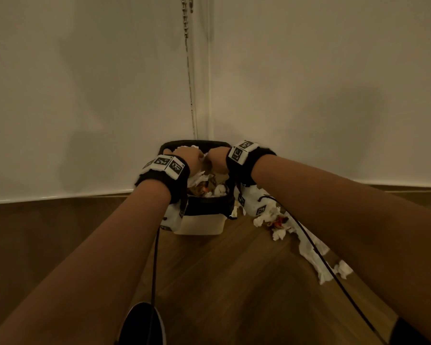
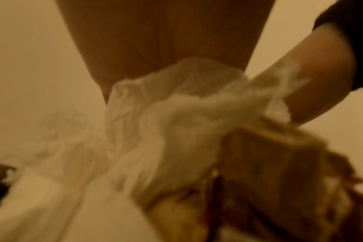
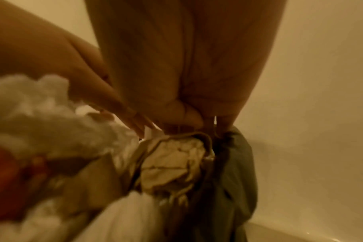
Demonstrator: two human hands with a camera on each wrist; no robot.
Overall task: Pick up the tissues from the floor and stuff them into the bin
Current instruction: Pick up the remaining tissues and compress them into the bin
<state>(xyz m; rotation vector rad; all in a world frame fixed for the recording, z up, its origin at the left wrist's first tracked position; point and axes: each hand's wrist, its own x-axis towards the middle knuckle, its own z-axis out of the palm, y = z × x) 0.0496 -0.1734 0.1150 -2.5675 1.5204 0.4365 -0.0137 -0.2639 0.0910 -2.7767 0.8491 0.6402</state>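
Note:
A small bin [image 1: 200, 225] with a cream body and a black liner stands in the corner, heaped with crumpled white and stained tissues [image 1: 219, 190]. Both hands are over its mouth. My left hand [image 1: 188, 156] reaches down into the heap, and its straight fingers [image 3: 122, 113] touch white tissue [image 2: 176, 114]. Beside it, my right hand [image 1: 217, 158] points its straight fingers [image 3: 224, 121] down onto a crumpled tissue wad [image 3: 172, 163]. More tissues [image 1: 276, 221] lie on the wooden floor right of the bin, trailing toward me [image 1: 314, 255].
Two pale walls meet right behind the bin, with a bead chain [image 1: 187, 26] hanging in the corner. Thin black cables [image 1: 316, 255] run from the wrist bands across the floor tissues. A dark shoe [image 1: 142, 324] is at the bottom edge.

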